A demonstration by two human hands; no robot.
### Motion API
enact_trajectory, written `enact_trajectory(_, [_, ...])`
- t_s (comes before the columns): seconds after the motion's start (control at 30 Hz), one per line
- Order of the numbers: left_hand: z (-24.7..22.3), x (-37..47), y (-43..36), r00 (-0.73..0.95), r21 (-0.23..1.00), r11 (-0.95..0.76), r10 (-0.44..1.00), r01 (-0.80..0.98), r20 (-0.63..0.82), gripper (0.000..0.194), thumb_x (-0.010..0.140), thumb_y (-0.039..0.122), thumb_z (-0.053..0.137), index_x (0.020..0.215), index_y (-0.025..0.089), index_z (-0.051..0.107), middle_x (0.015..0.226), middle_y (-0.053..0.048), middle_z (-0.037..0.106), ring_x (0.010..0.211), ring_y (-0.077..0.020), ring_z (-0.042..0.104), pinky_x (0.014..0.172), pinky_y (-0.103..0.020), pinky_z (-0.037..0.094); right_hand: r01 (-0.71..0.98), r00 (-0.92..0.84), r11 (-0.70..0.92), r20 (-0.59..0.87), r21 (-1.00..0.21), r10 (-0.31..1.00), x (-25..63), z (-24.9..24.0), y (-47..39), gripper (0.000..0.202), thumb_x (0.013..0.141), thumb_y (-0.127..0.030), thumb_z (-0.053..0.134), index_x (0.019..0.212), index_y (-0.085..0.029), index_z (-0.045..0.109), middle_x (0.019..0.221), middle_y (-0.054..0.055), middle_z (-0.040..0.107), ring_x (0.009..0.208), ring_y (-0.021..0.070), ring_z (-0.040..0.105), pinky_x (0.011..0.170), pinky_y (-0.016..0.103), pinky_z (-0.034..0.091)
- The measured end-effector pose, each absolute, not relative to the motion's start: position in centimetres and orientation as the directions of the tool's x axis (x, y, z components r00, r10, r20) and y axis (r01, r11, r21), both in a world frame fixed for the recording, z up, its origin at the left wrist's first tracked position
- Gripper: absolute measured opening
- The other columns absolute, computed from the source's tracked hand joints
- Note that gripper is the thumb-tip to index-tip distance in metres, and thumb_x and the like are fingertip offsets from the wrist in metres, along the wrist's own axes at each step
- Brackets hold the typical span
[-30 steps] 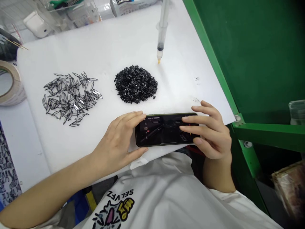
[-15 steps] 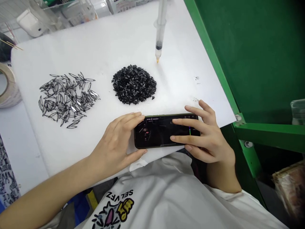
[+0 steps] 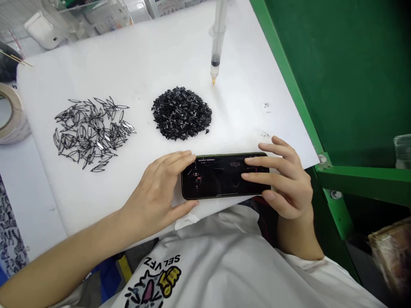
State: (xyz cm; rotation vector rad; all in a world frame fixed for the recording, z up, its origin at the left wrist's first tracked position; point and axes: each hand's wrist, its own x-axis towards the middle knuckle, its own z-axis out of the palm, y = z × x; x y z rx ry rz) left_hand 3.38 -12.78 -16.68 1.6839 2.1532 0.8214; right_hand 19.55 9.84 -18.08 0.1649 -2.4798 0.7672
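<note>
A phone (image 3: 221,182) with a dark screen lies sideways at the front edge of the white foam board (image 3: 128,64). My left hand (image 3: 157,188) grips its left end between thumb and fingers. Over the right end is my right hand (image 3: 285,184), its fingers spread, with two fingertips over the screen. Beyond the phone sits a heap of small black pieces (image 3: 181,113). Thin black-rimmed oval pieces (image 3: 93,132) are scattered farther left. A syringe (image 3: 217,47) with a yellowish tip stands behind the heap's right side.
A tape roll (image 3: 11,113) is at the left edge. White case (image 3: 41,32) and clear containers (image 3: 102,17) line the back left. A green metal frame (image 3: 289,85) runs along the right side, with a wrapped bundle (image 3: 391,252) low at the right.
My right hand has shifted to the right across the phone, its fingertips now nearer the right end. My left hand and the phone have stayed in place.
</note>
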Motion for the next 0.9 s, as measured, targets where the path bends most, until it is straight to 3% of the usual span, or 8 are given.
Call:
enact_trajectory(0.13, [-16.71,3.39,-12.75,-0.274,0.590,0.147,0.953,0.794,0.131,0.070,0.082,0.039,0.056,0.139,0.018,0.023,0.133,-0.013,0.042,0.121,-0.0325,0.041,0.098,-0.053,0.041,-0.176,-0.850,0.865,0.515,-0.470,0.107,19.45,-18.34,9.64,0.025,0.083,-0.027,0.045,0.092,-0.027,0.068,0.103,0.003,0.065,0.112,0.0275,0.051,0.101,0.055,0.038])
enact_trajectory(0.33, [-16.69,3.48,-12.83,-0.282,0.588,0.150,0.950,0.795,0.138,0.067,0.082,0.034,0.061,0.136,0.013,0.027,0.131,-0.014,0.044,0.123,-0.0272,0.039,0.101,-0.048,0.038,-0.300,-0.826,0.835,0.564,-0.462,0.015,19.50,-18.22,9.81,0.022,0.077,-0.020,0.046,0.076,-0.026,0.068,0.099,0.003,0.065,0.111,0.0288,0.051,0.098,0.058,0.038])
enact_trajectory(0.9, [-16.68,3.57,-12.86,-0.294,0.609,0.161,0.948,0.776,0.124,0.068,0.079,0.033,0.065,0.134,0.010,0.029,0.132,-0.015,0.043,0.124,-0.0256,0.038,0.103,-0.043,0.034,-0.278,-0.843,0.825,0.537,-0.492,0.036,19.67,-18.22,9.77,0.027,0.083,-0.025,0.043,0.076,-0.028,0.069,0.098,0.003,0.066,0.108,0.0270,0.054,0.099,0.056,0.037])
